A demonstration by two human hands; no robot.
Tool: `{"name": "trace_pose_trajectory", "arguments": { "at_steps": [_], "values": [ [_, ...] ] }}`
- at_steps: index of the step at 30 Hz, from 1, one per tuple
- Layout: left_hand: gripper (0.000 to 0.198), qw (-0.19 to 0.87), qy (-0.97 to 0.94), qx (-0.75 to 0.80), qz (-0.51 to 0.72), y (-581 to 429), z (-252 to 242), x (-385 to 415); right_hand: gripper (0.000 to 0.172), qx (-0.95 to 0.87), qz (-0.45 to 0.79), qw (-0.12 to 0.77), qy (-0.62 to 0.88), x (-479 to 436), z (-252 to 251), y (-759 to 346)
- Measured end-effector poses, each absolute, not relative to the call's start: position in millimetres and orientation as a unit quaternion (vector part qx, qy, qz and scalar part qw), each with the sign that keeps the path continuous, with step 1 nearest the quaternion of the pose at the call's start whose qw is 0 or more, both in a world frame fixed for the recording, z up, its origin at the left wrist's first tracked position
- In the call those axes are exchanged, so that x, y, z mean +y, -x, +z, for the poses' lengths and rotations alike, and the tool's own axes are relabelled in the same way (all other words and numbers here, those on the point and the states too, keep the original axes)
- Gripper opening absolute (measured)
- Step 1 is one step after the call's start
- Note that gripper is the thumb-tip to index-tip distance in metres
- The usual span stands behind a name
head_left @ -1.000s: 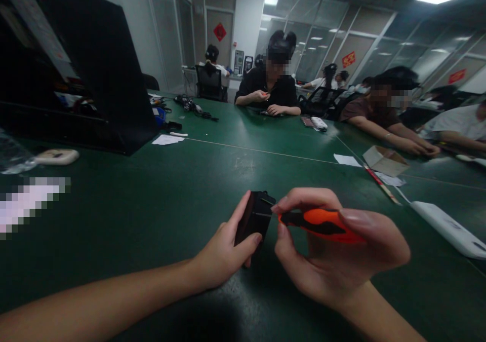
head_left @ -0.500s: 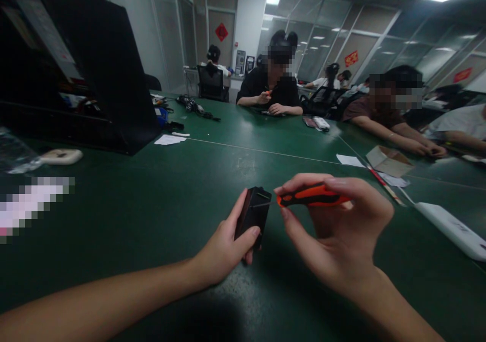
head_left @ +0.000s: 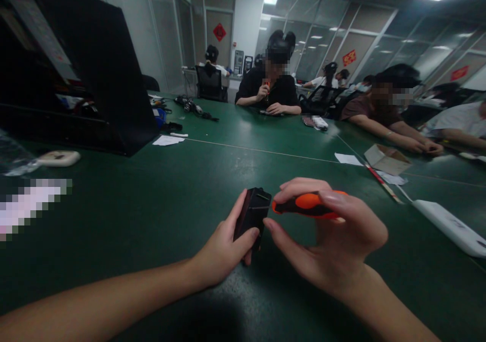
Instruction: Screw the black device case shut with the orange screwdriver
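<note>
A small black box-shaped device (head_left: 255, 211) is gripped in my left hand (head_left: 224, 245), its thumb lying across the near side and the other fingers behind. My right hand (head_left: 341, 235) is closed around the orange-and-black handle of a screwdriver (head_left: 307, 204), held nearly level. The screwdriver's thin shaft points left and lies against the device's upper face; whether its tip sits in a screw I cannot tell. My right thumb tip is close to the device's right edge.
A large black open case (head_left: 94, 78) stands at the left on the green table (head_left: 159, 200). Cables (head_left: 193, 106) lie farther back. On the right are an open cardboard box (head_left: 387, 158) and a white power strip-like bar (head_left: 450, 228). A person in black (head_left: 268, 86) sits opposite.
The screwdriver handle has turned in my right hand and shifted slightly left, nearer the device. My right thumb has moved left and down, off the handle. My left hand keeps its hold.
</note>
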State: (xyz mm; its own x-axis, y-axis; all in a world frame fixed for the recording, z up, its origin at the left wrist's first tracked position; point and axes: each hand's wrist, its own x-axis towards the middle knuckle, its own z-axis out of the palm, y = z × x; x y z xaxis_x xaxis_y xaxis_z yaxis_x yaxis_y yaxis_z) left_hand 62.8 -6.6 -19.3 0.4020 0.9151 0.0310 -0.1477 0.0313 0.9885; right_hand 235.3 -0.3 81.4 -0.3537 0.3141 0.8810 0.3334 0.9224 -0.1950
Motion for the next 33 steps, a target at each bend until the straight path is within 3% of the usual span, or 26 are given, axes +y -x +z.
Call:
{"name": "trace_pose_trajectory", "arguments": {
  "at_steps": [7, 13, 27, 30, 33],
  "values": [
    [0.086, 0.620, -0.576, 0.340, 0.412, -61.3, -21.9, -7.7, 0.084, -0.816, -0.004, 0.541, 0.206, -3.5, 82.9, -232.2],
    [0.087, 0.609, -0.593, 0.346, 0.398, -61.3, -21.1, -9.1, 0.095, -0.803, -0.064, 0.561, 0.189, -3.1, 82.3, -231.3],
    [0.089, 0.609, -0.594, 0.351, 0.390, -60.9, -19.7, -10.0, 0.094, -0.795, -0.055, 0.571, 0.199, -3.8, 79.9, -231.9],
    [0.081, 0.615, -0.592, 0.341, 0.393, -60.8, -17.3, -9.8, 0.094, -0.789, -0.076, 0.573, 0.206, -2.7, 80.6, -231.8],
    [0.056, 0.608, -0.595, 0.356, 0.387, -60.8, -14.3, -9.9, 0.095, -0.786, -0.106, 0.572, 0.212, -2.2, 81.0, -232.0]
  ]
}}
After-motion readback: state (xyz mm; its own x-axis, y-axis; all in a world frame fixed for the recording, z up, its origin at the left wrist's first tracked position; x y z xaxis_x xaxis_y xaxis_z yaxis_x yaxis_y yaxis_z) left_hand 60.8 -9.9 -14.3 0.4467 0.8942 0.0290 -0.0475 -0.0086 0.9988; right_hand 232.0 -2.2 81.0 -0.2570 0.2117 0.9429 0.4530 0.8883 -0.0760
